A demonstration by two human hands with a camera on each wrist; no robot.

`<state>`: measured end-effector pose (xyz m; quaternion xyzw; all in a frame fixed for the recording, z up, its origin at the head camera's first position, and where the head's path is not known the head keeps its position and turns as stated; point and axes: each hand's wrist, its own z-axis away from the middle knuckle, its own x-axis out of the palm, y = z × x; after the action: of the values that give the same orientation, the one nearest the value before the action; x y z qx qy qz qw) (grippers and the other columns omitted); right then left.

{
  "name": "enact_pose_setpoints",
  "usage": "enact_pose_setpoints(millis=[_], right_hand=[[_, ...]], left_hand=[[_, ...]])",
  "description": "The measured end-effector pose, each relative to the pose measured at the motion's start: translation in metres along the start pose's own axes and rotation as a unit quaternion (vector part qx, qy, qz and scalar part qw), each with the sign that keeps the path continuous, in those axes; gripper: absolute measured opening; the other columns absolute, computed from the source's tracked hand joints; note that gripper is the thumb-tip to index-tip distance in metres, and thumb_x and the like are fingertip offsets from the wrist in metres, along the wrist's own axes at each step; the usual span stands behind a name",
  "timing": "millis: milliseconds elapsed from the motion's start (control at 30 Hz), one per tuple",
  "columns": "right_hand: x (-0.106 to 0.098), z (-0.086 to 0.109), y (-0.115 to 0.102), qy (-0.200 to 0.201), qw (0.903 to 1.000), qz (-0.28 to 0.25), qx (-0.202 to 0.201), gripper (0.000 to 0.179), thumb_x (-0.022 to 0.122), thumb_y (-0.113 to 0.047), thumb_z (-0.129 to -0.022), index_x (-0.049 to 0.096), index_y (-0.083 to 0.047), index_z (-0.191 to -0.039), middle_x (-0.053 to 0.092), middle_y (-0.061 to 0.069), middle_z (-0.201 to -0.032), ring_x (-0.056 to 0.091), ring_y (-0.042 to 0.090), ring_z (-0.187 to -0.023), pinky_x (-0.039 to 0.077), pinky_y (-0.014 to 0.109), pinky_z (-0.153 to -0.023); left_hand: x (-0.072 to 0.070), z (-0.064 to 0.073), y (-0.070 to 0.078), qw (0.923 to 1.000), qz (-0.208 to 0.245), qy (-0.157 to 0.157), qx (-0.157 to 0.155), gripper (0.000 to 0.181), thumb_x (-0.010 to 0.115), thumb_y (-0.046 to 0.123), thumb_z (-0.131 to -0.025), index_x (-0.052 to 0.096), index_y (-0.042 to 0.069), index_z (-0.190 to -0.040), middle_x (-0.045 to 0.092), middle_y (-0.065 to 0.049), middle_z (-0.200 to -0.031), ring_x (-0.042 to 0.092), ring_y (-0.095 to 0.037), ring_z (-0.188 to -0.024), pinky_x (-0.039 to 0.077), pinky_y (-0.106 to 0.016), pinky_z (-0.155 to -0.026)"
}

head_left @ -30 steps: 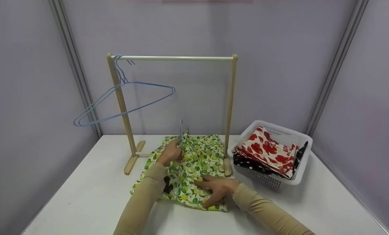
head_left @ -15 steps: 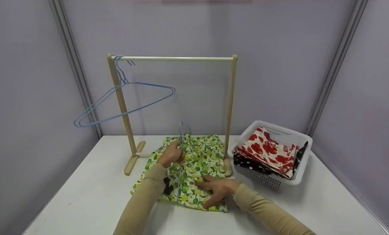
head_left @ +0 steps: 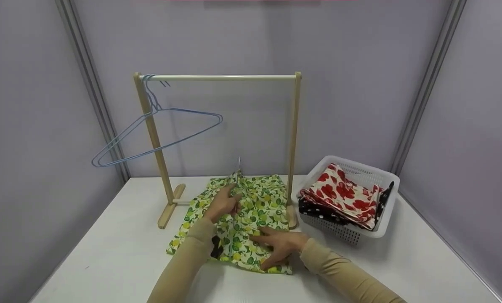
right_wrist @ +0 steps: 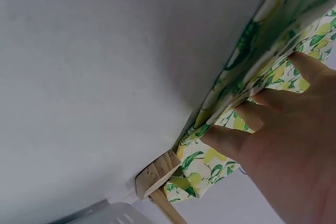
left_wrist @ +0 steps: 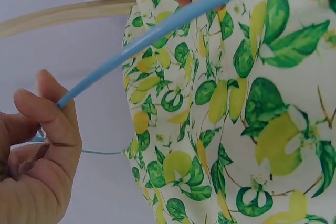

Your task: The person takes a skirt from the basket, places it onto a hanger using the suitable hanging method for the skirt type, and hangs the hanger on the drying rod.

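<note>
A garment (head_left: 259, 210) printed with yellow lemons and green leaves lies spread on the white table. My left hand (head_left: 224, 203) is over its left half and grips a blue wire hanger (left_wrist: 157, 30). In the left wrist view the finger and thumb pinch the hanger near its neck, and its bar crosses in front of the print. The hook stands up at the garment's far edge in the head view; the garment hides much of the hanger. My right hand (head_left: 280, 246) rests with spread fingers on the near right corner, its fingertips on the cloth in the right wrist view.
A wooden rack with a pale rail (head_left: 234, 78) stands behind, its right foot (head_left: 292, 216) beside the garment. Blue hangers (head_left: 183, 110) hang at its left end. To the right, a white basket (head_left: 387, 210) holds red-flowered cloth (head_left: 339, 191) and black dotted cloth (head_left: 318, 210).
The hanger's hook has turned and shifted slightly right, and my left hand has moved a little with it. My right hand stays on the cloth. The head view has shifted slightly.
</note>
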<state>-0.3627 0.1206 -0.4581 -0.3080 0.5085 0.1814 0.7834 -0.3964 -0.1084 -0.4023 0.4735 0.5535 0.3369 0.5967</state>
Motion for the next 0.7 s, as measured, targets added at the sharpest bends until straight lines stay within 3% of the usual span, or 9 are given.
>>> enact_pose_setpoints(millis=[167, 267, 367, 533, 633, 700], right_hand=[[0.0, -0.001, 0.001, -0.002, 1.0, -0.006, -0.003, 0.087, 0.067, -0.063, -0.082, 0.023, -0.042, -0.154, 0.012, 0.007, -0.165, 0.019, 0.032, -0.15, 0.03, 0.056, -0.114], [0.002, -0.001, 0.0, -0.005, 0.9999, -0.012, -0.008, 0.088, 0.068, -0.062, -0.082, 0.023, -0.041, -0.154, 0.011, 0.008, -0.165, 0.02, 0.033, -0.15, 0.031, 0.056, -0.113], [0.003, 0.0, 0.0, -0.004, 0.9998, -0.013, -0.011, 0.088, 0.069, -0.061, -0.082, 0.023, -0.041, -0.154, 0.011, 0.009, -0.165, 0.02, 0.033, -0.149, 0.031, 0.055, -0.114], [0.003, 0.0, 0.0, 0.0, 0.9998, -0.017, -0.008, 0.089, 0.07, -0.061, -0.081, 0.024, -0.042, -0.154, 0.011, 0.009, -0.165, 0.021, 0.034, -0.149, 0.031, 0.055, -0.114], [0.002, 0.001, 0.0, 0.006, 0.9998, -0.016, -0.006, 0.09, 0.071, -0.062, -0.08, 0.025, -0.042, -0.154, 0.012, 0.009, -0.165, 0.022, 0.034, -0.149, 0.03, 0.055, -0.114], [0.001, 0.001, 0.0, 0.006, 0.9998, -0.019, -0.009, 0.09, 0.07, -0.061, -0.08, 0.024, -0.041, -0.154, 0.012, 0.009, -0.165, 0.021, 0.034, -0.149, 0.03, 0.055, -0.114]], left_hand=[[0.005, 0.009, 0.0, 0.9987, -0.045, 0.0, 0.023, 0.066, 0.056, 0.012, -0.099, 0.023, 0.01, -0.156, 0.066, -0.018, -0.074, 0.063, -0.021, -0.059, 0.056, -0.031, -0.057], [0.007, 0.014, -0.001, 0.9975, -0.064, 0.003, 0.03, 0.068, 0.053, 0.006, -0.099, 0.018, 0.009, -0.157, 0.067, -0.026, -0.079, 0.067, -0.025, -0.059, 0.057, -0.033, -0.058], [0.007, 0.016, -0.003, 0.9967, -0.073, 0.011, 0.034, 0.073, 0.05, 0.002, -0.098, 0.01, 0.01, -0.158, 0.067, -0.023, -0.077, 0.067, -0.024, -0.058, 0.057, -0.034, -0.057], [0.0, 0.011, 0.0, 0.9966, -0.06, 0.043, 0.034, 0.077, 0.049, -0.003, -0.095, 0.009, 0.013, -0.159, 0.064, -0.019, -0.074, 0.066, -0.026, -0.057, 0.056, -0.034, -0.055], [-0.006, 0.005, 0.004, 0.9967, -0.047, 0.061, 0.026, 0.074, 0.048, -0.004, -0.095, 0.012, 0.011, -0.158, 0.066, -0.028, -0.097, 0.063, -0.022, -0.054, 0.054, -0.032, -0.053], [-0.009, 0.001, 0.008, 0.9967, -0.03, 0.073, 0.022, 0.069, 0.045, -0.005, -0.095, 0.017, 0.008, -0.157, 0.065, -0.028, -0.095, 0.059, -0.018, -0.053, 0.053, -0.032, -0.053]])
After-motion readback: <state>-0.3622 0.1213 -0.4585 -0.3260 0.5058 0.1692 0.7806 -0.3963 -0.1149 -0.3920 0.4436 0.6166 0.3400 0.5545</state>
